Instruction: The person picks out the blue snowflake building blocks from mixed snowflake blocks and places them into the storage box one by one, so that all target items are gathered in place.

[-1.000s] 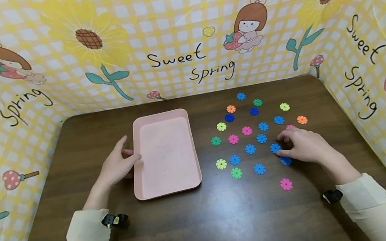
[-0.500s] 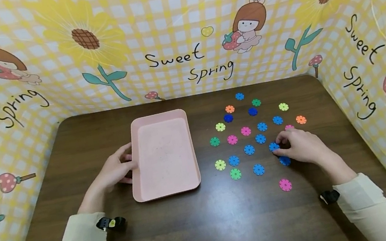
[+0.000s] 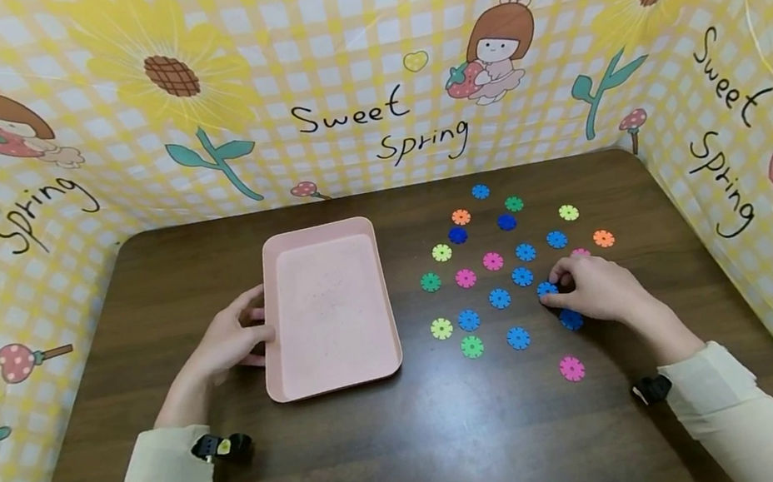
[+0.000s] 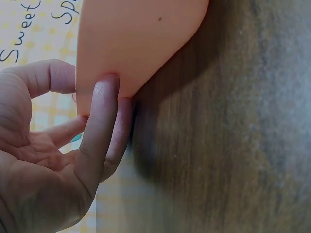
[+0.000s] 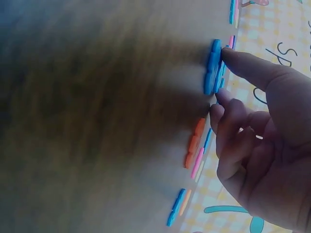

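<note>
Blue disc (image 3: 547, 289), right of the pink tray (image 3: 339, 377), sits pinched in our right hand (image 3: 595, 290) for lifting; our left hand (image 3: 228, 343) grips the tray's edge, steadying it.

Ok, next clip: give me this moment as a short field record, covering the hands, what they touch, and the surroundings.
left hand: grips the left rim of the pink tray
right hand: thumb and fingers curled on a blue disc
tray contents: none visible
loose discs: blue, pink, green, yellow and orange, scattered right of the tray
surface: dark wooden table
backdrop: yellow checked cloth printed "Sweet Spring"
</note>
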Tool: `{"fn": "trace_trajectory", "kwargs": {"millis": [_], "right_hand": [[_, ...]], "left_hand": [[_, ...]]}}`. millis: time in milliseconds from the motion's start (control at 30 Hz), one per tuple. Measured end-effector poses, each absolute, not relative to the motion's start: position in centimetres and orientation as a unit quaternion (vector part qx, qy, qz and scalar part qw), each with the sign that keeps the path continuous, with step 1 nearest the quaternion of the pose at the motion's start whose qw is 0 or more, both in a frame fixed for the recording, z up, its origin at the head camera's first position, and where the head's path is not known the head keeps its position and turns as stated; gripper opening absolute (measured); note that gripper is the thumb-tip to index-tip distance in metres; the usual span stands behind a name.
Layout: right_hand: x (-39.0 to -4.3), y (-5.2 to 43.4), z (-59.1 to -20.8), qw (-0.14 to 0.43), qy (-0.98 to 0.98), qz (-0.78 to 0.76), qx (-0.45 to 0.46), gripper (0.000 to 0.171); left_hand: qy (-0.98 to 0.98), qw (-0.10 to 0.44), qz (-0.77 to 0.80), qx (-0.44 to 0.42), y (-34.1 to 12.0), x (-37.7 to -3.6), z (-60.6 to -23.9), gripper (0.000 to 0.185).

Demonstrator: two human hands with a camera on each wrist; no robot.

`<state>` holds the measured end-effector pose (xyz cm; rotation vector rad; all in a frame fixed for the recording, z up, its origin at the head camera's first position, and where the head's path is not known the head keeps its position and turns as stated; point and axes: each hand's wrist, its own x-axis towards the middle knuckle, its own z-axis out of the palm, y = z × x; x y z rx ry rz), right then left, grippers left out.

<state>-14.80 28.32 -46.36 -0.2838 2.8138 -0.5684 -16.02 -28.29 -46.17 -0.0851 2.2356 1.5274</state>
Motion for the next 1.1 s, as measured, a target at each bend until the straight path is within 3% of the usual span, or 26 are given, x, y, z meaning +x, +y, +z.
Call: {"fn": "trace_trajectory", "kwargs": {"millis": [400, 1100], "right_hand": [[-15.2, 28.0, -46.0, 0.146, 0.961, -0.212, -0.098, 0.037], [-15.0, 27.1, -44.6, 0.102, 0.931, -0.327, -0.129, 0.005]], "left_hand": [[0.810, 0.209, 0.547, -0.028, -28.2, -15.8, -45.9, 0.086], [0.809, 0.204, 0.551, -0.033, -27.9, -15.8, -46.1, 0.086]]}}
